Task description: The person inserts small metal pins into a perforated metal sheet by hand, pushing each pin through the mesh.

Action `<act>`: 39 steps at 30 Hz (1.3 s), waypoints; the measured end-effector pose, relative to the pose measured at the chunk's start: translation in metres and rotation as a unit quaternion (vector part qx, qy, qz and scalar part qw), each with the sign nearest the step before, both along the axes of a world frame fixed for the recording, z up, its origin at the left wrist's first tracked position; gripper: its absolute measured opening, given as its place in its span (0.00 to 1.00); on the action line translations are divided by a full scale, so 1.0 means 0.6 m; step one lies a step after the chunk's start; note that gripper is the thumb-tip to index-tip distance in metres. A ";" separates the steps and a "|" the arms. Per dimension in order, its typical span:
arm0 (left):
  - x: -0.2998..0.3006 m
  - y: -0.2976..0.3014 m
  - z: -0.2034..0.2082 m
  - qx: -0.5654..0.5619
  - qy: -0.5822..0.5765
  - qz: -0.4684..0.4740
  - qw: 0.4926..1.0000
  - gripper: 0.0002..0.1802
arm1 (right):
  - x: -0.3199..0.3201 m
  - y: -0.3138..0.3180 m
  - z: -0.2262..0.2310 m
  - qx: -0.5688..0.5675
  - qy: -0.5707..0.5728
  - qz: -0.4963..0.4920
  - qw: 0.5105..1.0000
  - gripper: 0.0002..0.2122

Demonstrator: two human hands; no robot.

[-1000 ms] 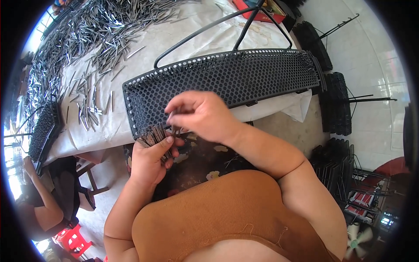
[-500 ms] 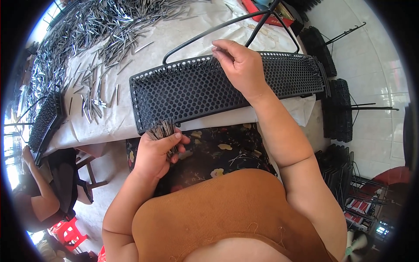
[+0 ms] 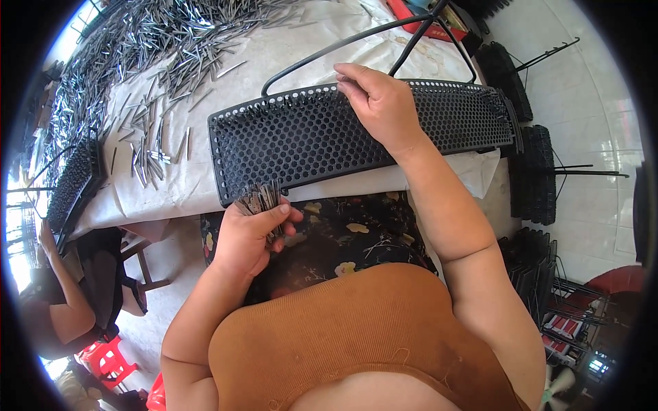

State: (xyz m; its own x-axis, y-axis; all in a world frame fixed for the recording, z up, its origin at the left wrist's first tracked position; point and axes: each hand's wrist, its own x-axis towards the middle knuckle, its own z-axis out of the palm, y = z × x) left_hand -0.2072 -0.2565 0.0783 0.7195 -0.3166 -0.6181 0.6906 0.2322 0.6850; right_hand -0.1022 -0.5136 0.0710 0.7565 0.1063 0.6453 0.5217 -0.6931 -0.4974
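No text is readable; the pale print on the red box (image 3: 434,31) atop the surface (image 3: 301,41) is too small.

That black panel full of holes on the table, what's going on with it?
A person's left hand holds a bundle of thin dark strips by the near left corner of the black panel. The right hand is at the panel's far edge; I can't tell whether its fingers hold anything. A heap of loose strips lies on the cloth-covered table, and farther left another person's hand is near a second dark panel.
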 end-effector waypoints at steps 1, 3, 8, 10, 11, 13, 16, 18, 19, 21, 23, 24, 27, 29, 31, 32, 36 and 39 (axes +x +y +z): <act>0.000 0.000 0.001 0.002 0.001 0.001 1.000 0.05 | 0.000 0.000 -0.001 -0.006 -0.007 -0.001 1.000 0.09; 0.000 -0.001 0.001 0.005 0.002 0.003 1.000 0.05 | -0.002 0.003 0.003 -0.006 -0.005 0.004 1.000 0.09; 0.000 -0.001 0.003 0.007 0.007 0.008 1.000 0.05 | 0.000 0.002 0.004 -0.016 -0.006 0.009 1.000 0.09; 0.001 0.000 0.004 0.006 0.003 0.007 1.000 0.05 | 0.000 -0.003 0.007 -0.039 -0.021 -0.012 0.999 0.11; 0.001 0.000 0.004 0.006 0.000 0.006 1.000 0.05 | 0.001 -0.004 0.007 -0.039 -0.021 -0.011 0.999 0.11; 0.001 0.000 0.004 0.007 0.001 0.004 1.000 0.06 | 0.002 -0.007 0.005 -0.030 -0.002 -0.010 1.000 0.10; 0.001 0.002 0.002 0.009 0.004 0.001 1.000 0.06 | 0.000 -0.006 0.003 -0.030 -0.002 -0.009 1.000 0.10; 0.000 0.003 0.002 0.009 0.007 0.002 1.000 0.06 | -0.004 -0.005 0.005 -0.026 0.006 -0.013 1.000 0.10; 0.001 0.004 0.002 0.006 0.007 0.002 1.000 0.06 | -0.004 -0.005 0.006 -0.022 0.013 -0.017 1.000 0.09; 0.001 0.004 0.002 0.002 0.009 0.002 1.000 0.06 | -0.005 -0.009 0.003 -0.014 0.024 -0.017 0.999 0.09; 0.002 0.005 0.001 -0.004 0.010 0.002 1.000 0.07 | -0.004 -0.011 0.002 -0.005 0.035 -0.016 0.999 0.08; 0.003 0.005 -0.001 -0.004 0.012 0.003 1.000 0.07 | -0.005 -0.012 0.004 0.014 0.062 -0.015 0.998 0.08; 0.000 0.009 0.005 -0.009 0.002 -0.004 1.000 0.06 | -0.009 -0.008 0.019 0.024 0.084 0.000 0.996 0.07; 0.003 0.008 0.004 -0.003 0.010 -0.004 1.000 0.06 | -0.008 -0.009 0.022 0.016 0.087 0.012 0.996 0.07; 0.004 0.008 0.003 -0.001 0.010 -0.005 1.000 0.06 | -0.007 -0.010 0.023 -0.025 0.075 0.028 0.996 0.07; 0.005 0.008 0.002 0.001 0.010 -0.006 1.000 0.06 | -0.006 -0.011 0.023 -0.026 0.075 0.028 0.996 0.07; 0.005 0.008 0.002 0.001 0.008 -0.011 1.000 0.06 | -0.002 -0.013 0.021 -0.011 0.106 0.008 0.994 0.07; 0.003 0.012 0.001 -0.005 0.008 -0.008 1.000 0.06 | -0.007 -0.006 0.029 -0.021 0.099 0.000 0.995 0.08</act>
